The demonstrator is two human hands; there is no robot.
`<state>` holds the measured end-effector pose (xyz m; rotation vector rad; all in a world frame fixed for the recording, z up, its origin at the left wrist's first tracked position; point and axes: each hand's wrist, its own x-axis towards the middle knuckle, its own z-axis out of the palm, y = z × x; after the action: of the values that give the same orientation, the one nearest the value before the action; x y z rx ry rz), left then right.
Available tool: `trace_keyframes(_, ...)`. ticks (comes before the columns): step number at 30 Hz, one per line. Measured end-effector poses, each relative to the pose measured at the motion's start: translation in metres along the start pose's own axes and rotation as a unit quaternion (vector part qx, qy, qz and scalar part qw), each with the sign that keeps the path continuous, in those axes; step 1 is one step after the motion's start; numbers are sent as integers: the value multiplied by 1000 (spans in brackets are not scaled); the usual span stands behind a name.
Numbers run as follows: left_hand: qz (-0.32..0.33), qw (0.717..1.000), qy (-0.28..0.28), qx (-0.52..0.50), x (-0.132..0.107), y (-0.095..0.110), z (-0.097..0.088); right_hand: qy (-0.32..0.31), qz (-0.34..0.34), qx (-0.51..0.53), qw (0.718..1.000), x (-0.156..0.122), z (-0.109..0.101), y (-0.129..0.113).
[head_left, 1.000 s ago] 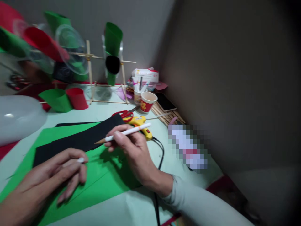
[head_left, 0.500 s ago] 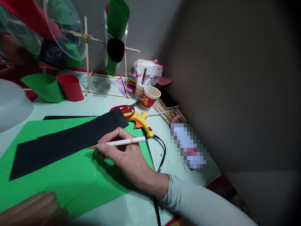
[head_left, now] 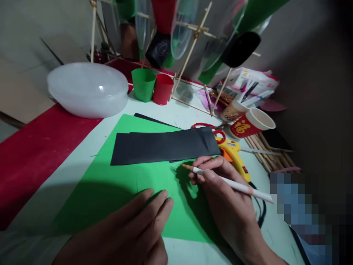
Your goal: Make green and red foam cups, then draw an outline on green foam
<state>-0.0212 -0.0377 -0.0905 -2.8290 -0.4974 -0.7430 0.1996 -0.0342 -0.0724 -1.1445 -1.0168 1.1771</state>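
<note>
A white pencil with a bare wooden tip is pinched in my right hand. Its point hovers over or touches a green sheet; I cannot tell which. Just beyond that tip, black paper strips lie overlapped across the sheet. My left hand is low over the near part of the green sheet, fingers stretched out and holding nothing. Another dark edge shows at the sheet's far side. Red-handled scissors are partly covered by the strips' right end.
A yellow glue gun and its cord lie right of the strips. Behind stand a red paper cup, a cup of pens, small green and red cups, and a stick frame. Left is a whitish plastic bowl.
The view has swung left, bringing in more of the plastic bowl and red surface. My left hand has come further in over the green sheet. The pencil tip has moved off the strips' edge.
</note>
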Motion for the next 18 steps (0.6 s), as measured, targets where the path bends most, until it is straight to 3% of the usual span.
trace_keyframes(6, 36, 999, -15, 33, -9, 2, 1, 7, 4, -70, 997, -5, -4, 0)
trace_keyframes(14, 0, 1000, 12, 14, -1, -1, -9, -16, -58, -166, 984, -18, 7, -10)
trace_keyframes(18, 32, 999, 4, 17, -27, 7, 1, -17, -98, -211, 972, -17, 11, -15)
